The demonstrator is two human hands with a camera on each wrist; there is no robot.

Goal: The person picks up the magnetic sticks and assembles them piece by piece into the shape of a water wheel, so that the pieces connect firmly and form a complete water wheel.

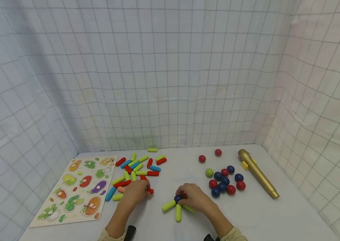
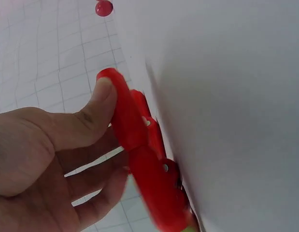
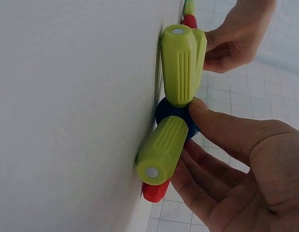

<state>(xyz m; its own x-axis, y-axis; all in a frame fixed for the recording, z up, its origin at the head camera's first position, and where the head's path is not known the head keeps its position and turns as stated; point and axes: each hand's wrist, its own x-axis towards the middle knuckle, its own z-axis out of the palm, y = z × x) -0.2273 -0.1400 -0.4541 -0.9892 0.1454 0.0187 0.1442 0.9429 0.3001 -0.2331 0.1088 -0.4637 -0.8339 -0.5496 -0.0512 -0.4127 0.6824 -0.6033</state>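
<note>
In the left wrist view, my left hand [image 1: 135, 192] pinches a red magnetic rod [image 2: 126, 116], its thumb on the near side. A second red rod [image 2: 156, 186] lines up against its end. My right hand [image 1: 194, 197] holds a dark blue ball [image 1: 178, 199] at the front middle of the table, thumb and fingers on either side. Green ribbed rods [image 3: 179, 67] spread from the ball, with a silvery magnet in their ends. A red rod [image 3: 155, 191] also sits by the ball, partly hidden behind a green rod and the fingers.
Loose rods in red, blue and green [image 1: 138, 167] lie around and behind my left hand. At far left is a vegetable puzzle board [image 1: 53, 201]. Several balls [image 1: 231, 190] and a golden toy microphone [image 1: 260, 175] lie to the right. A white gridded cloth [image 1: 176, 83] rises behind.
</note>
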